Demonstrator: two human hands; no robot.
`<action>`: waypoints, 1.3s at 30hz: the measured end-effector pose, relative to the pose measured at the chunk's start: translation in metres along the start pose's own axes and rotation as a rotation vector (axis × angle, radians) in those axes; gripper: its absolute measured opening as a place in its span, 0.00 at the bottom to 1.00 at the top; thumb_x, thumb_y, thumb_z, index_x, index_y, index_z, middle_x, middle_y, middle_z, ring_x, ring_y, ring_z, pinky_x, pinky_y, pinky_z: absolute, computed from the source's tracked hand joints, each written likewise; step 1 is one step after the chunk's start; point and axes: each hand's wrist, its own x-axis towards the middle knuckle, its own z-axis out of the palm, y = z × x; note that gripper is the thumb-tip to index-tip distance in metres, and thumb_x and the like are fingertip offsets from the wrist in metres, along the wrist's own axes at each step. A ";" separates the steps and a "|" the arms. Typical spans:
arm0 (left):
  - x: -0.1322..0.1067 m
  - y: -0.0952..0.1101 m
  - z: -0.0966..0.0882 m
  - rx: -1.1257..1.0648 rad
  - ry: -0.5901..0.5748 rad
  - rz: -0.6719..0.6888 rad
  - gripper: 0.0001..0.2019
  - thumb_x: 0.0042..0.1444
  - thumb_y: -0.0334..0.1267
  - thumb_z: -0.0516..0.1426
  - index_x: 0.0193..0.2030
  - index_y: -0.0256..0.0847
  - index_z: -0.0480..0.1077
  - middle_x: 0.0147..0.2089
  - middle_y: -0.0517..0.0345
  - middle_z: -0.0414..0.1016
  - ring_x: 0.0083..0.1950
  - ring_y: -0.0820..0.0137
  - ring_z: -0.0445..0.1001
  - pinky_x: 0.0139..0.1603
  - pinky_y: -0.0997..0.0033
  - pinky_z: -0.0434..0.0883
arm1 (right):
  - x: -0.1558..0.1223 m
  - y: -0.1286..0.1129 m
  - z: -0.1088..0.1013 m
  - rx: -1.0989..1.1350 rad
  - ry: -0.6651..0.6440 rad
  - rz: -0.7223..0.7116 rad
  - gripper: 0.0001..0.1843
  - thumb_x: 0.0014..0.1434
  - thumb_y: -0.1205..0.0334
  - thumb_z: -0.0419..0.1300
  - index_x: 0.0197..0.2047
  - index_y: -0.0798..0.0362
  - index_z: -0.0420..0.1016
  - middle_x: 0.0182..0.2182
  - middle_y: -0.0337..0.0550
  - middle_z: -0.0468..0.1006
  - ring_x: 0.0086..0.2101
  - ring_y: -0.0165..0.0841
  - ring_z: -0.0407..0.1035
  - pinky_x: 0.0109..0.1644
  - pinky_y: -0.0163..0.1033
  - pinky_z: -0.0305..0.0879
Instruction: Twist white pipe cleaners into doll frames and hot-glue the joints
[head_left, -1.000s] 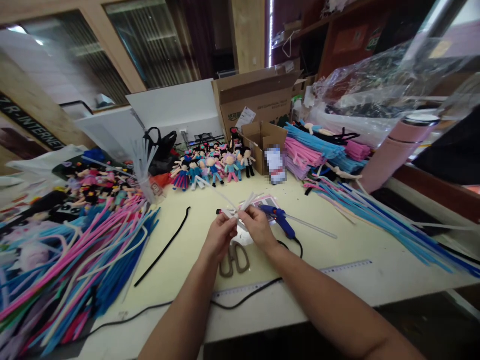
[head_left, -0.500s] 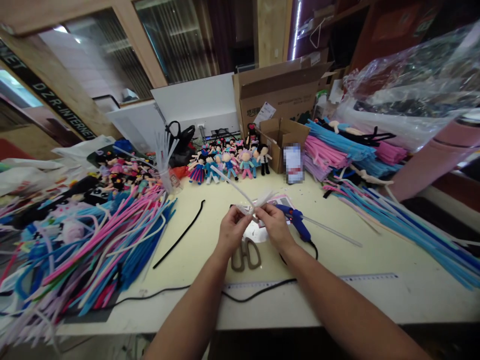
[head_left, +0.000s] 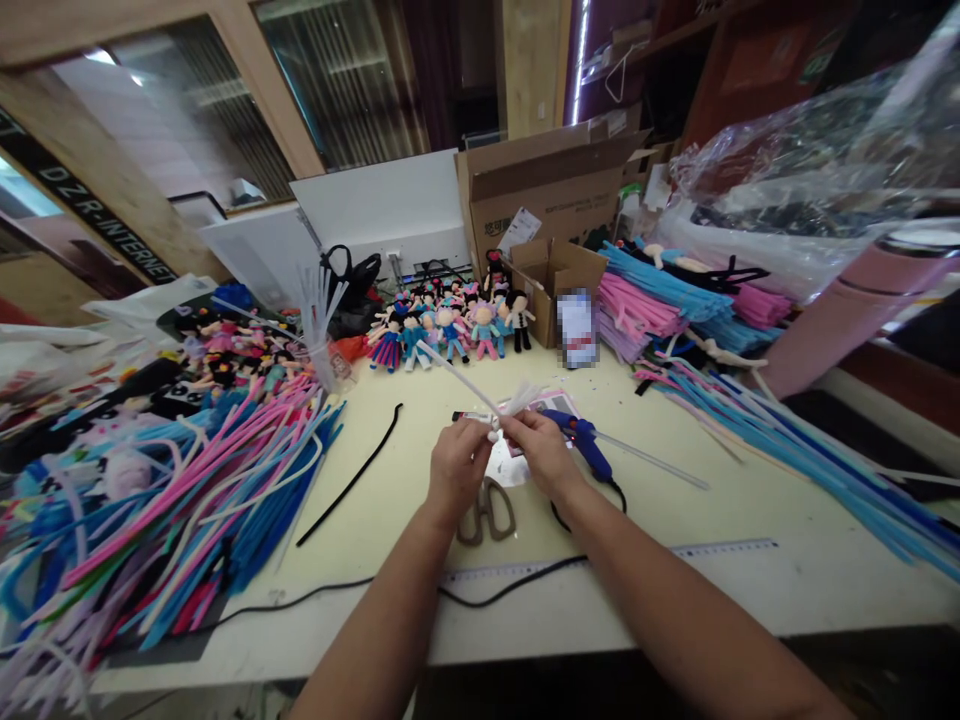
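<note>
- Head view: the left hand (head_left: pixel 456 465) and the right hand (head_left: pixel 541 452) meet above the pale table (head_left: pixel 720 500), both with fingers curled and pinched on a white pipe cleaner (head_left: pixel 461 380).
- Its long end slants up and left from the hands, toward the dolls (head_left: pixel 450 330).
- Scissors (head_left: pixel 487 512) lie just below the hands, and a blue glue gun (head_left: pixel 583 445) lies just right of the right hand.

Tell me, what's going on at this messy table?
A person is pinching a bunch of white fuzzy pipe cleaners between the left hand and the right hand, just above the pale yellow table. Metal scissors lie on the table beneath the hands, and a blue glue gun lies beside the right one. A heap of coloured pipe cleaners and a row of small dolls lie around them.
</note>
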 end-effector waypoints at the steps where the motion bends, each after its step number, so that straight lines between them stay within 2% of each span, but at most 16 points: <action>1: 0.000 -0.001 0.000 0.044 0.006 0.034 0.07 0.57 0.35 0.51 0.37 0.44 0.71 0.36 0.53 0.73 0.40 0.67 0.69 0.42 0.68 0.62 | 0.000 -0.001 0.001 0.012 0.005 0.013 0.16 0.44 0.52 0.65 0.20 0.55 0.69 0.16 0.34 0.65 0.20 0.25 0.55 0.25 0.33 0.50; 5: -0.001 -0.003 0.002 0.120 0.031 0.094 0.08 0.57 0.34 0.52 0.39 0.44 0.72 0.37 0.52 0.74 0.41 0.66 0.70 0.44 0.66 0.61 | -0.002 -0.002 0.003 0.051 0.033 0.036 0.15 0.43 0.53 0.65 0.20 0.55 0.69 0.16 0.34 0.66 0.20 0.25 0.56 0.25 0.33 0.51; 8: -0.001 -0.001 0.000 0.044 0.017 0.040 0.06 0.55 0.36 0.54 0.38 0.44 0.72 0.37 0.53 0.74 0.42 0.66 0.70 0.45 0.65 0.60 | -0.001 -0.001 0.002 0.096 0.030 0.046 0.14 0.42 0.54 0.65 0.20 0.55 0.69 0.17 0.34 0.67 0.20 0.25 0.57 0.24 0.33 0.51; 11: 0.002 -0.001 -0.003 -0.255 0.042 -0.166 0.11 0.53 0.42 0.56 0.41 0.42 0.69 0.37 0.55 0.73 0.38 0.68 0.70 0.42 0.67 0.63 | 0.002 0.001 0.000 0.184 0.009 0.041 0.13 0.43 0.54 0.66 0.22 0.55 0.70 0.18 0.34 0.67 0.20 0.24 0.57 0.24 0.33 0.50; 13: 0.005 -0.004 -0.005 -0.471 0.065 -0.341 0.14 0.55 0.48 0.53 0.38 0.39 0.69 0.33 0.56 0.72 0.33 0.70 0.69 0.36 0.70 0.64 | 0.002 0.001 -0.001 0.214 0.005 0.029 0.13 0.44 0.54 0.66 0.24 0.56 0.72 0.19 0.35 0.68 0.21 0.25 0.58 0.25 0.33 0.52; 15: 0.007 -0.007 -0.004 -0.623 -0.011 -0.504 0.21 0.57 0.53 0.48 0.29 0.37 0.69 0.27 0.56 0.70 0.28 0.72 0.66 0.30 0.72 0.62 | 0.001 0.000 -0.001 0.197 0.002 0.005 0.13 0.44 0.54 0.65 0.25 0.56 0.73 0.20 0.35 0.69 0.22 0.25 0.59 0.26 0.34 0.53; 17: 0.008 -0.009 -0.002 -0.792 -0.158 -0.652 0.24 0.55 0.56 0.49 0.25 0.35 0.69 0.23 0.58 0.67 0.23 0.75 0.62 0.26 0.74 0.59 | -0.001 -0.001 0.000 0.157 -0.017 -0.020 0.12 0.45 0.54 0.65 0.26 0.56 0.73 0.20 0.36 0.70 0.23 0.26 0.61 0.28 0.34 0.55; 19: 0.009 -0.008 0.001 -1.007 -0.239 -0.765 0.20 0.50 0.54 0.55 0.27 0.35 0.70 0.23 0.60 0.66 0.22 0.78 0.59 0.24 0.76 0.57 | -0.004 -0.004 0.002 0.116 -0.034 -0.037 0.11 0.46 0.55 0.64 0.26 0.55 0.73 0.20 0.36 0.71 0.23 0.27 0.61 0.29 0.34 0.57; 22: 0.008 -0.005 0.004 -1.198 -0.204 -0.847 0.15 0.42 0.45 0.64 0.29 0.35 0.69 0.23 0.63 0.65 0.21 0.81 0.59 0.24 0.80 0.56 | -0.008 -0.008 0.006 0.087 -0.034 -0.041 0.11 0.46 0.56 0.64 0.25 0.55 0.72 0.21 0.35 0.71 0.23 0.27 0.62 0.29 0.34 0.57; 24: 0.008 -0.002 0.004 -1.229 -0.181 -0.861 0.14 0.41 0.41 0.65 0.27 0.35 0.68 0.22 0.63 0.65 0.21 0.82 0.60 0.24 0.80 0.56 | -0.010 -0.008 0.007 0.082 -0.036 -0.048 0.11 0.46 0.55 0.63 0.25 0.54 0.71 0.20 0.35 0.70 0.23 0.27 0.62 0.28 0.34 0.57; 29: 0.008 -0.001 0.004 -1.170 -0.146 -0.804 0.13 0.41 0.40 0.65 0.27 0.35 0.68 0.21 0.64 0.63 0.22 0.81 0.59 0.24 0.79 0.56 | -0.008 -0.003 0.006 0.063 -0.057 -0.081 0.10 0.49 0.55 0.61 0.27 0.54 0.72 0.22 0.35 0.70 0.24 0.27 0.61 0.30 0.34 0.57; 36: 0.005 -0.006 0.010 -0.969 -0.074 -0.611 0.10 0.46 0.40 0.62 0.27 0.36 0.67 0.23 0.63 0.66 0.24 0.79 0.61 0.27 0.77 0.57 | -0.005 0.003 0.006 0.091 -0.036 -0.076 0.11 0.49 0.54 0.61 0.28 0.54 0.71 0.21 0.33 0.68 0.22 0.25 0.59 0.27 0.33 0.55; 39: 0.005 -0.004 0.009 -0.894 -0.064 -0.571 0.10 0.46 0.40 0.61 0.27 0.36 0.67 0.23 0.63 0.67 0.25 0.78 0.62 0.28 0.76 0.59 | -0.005 0.002 0.006 0.099 -0.039 -0.067 0.12 0.49 0.54 0.61 0.27 0.55 0.71 0.20 0.33 0.68 0.22 0.25 0.59 0.27 0.33 0.55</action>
